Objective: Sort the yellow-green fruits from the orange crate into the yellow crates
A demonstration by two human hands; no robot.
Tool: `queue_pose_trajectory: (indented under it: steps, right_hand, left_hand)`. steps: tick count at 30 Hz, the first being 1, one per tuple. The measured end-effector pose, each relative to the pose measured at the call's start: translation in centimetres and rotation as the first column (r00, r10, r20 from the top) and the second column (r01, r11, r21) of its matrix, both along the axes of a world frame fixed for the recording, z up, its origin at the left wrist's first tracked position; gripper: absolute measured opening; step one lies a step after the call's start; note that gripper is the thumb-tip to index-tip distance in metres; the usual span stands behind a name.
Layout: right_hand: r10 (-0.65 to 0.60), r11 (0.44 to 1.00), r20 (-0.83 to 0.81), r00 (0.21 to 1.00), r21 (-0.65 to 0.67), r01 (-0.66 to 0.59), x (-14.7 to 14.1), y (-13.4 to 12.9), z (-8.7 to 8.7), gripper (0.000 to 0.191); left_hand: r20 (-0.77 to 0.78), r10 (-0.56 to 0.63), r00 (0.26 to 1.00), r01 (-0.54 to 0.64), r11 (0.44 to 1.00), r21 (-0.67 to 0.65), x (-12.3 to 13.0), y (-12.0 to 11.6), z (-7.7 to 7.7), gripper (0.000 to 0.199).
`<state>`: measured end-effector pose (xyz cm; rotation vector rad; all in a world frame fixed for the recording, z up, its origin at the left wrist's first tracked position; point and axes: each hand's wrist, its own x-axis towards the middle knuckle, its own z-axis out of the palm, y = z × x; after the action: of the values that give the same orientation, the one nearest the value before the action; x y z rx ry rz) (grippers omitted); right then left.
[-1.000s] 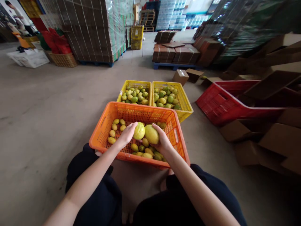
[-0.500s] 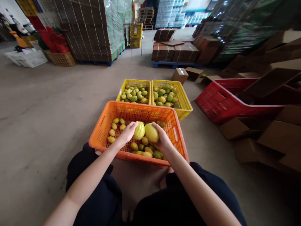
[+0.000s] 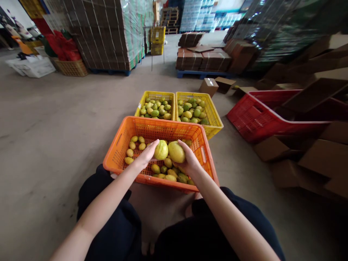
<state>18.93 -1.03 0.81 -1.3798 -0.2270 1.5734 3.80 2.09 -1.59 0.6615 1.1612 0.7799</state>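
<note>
My left hand (image 3: 148,154) is closed around a ribbed, yellow-green lemon (image 3: 161,150). In my right hand (image 3: 190,159) is a smoother, larger-looking yellow lemon (image 3: 176,152). Both fruits are held side by side, almost touching, above a big orange crate (image 3: 116,152). Inside that crate, several small yellow lemons (image 3: 129,152) lie spread out on the left. A denser pile of yellow and greenish lemons (image 3: 170,177) sits on the right, partly covered by my hands.
Two yellow crates (image 3: 217,123) of green-yellow fruit stand just beyond the orange one. To the right are a red crate (image 3: 244,125) and open cardboard boxes (image 3: 274,148). Wrapped pallet stacks (image 3: 95,36) and flattened cartons on a blue pallet (image 3: 199,74) stand farther back.
Both lemons stay in my hands above the orange crate. My hands have shifted very slightly, and the lemon on the left shows a slightly turned side.
</note>
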Motion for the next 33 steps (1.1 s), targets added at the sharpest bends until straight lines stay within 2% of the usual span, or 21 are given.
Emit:
queue_pose_trajectory:
  steps: [6,10,14,18,25,33]
  right_hand:
    - [0.03,0.999,-0.098,0.995,-0.011,-0.031,0.3,0.2,0.7,0.019]
    - [0.045,0.998,-0.174,0.984,0.054,-0.036,0.4,0.3,0.6,0.019]
    - [0.128,0.988,-0.2,0.971,0.109,-0.107,0.5,0.3,0.6,0.024]
    - [0.174,0.984,-0.22,0.96,0.066,-0.163,0.5,0.2,0.7,0.027]
    - [0.157,0.987,-0.239,0.958,0.03,-0.155,0.3,0.4,0.4,0.024]
    - [0.153,0.988,-0.211,0.965,0.009,-0.155,0.4,0.4,0.5,0.025]
  left_hand:
    - [0.286,0.036,0.958,0.033,0.972,-0.234,0.0,-0.1,0.6,0.04]
    - [0.363,0.041,0.931,0.098,0.93,-0.355,-0.3,-0.1,0.7,0.053]
    - [0.398,0.082,0.914,0.083,0.921,-0.38,-0.3,-0.1,1.2,0.053]
    - [0.413,0.148,0.898,0.022,0.925,-0.38,-0.3,-0.3,1.7,0.051]
    - [0.41,0.136,0.902,0.01,0.943,-0.333,-0.4,-0.4,1.6,0.052]
    - [0.39,0.142,0.91,-0.011,0.948,-0.318,-0.3,-0.5,2.3,0.05]
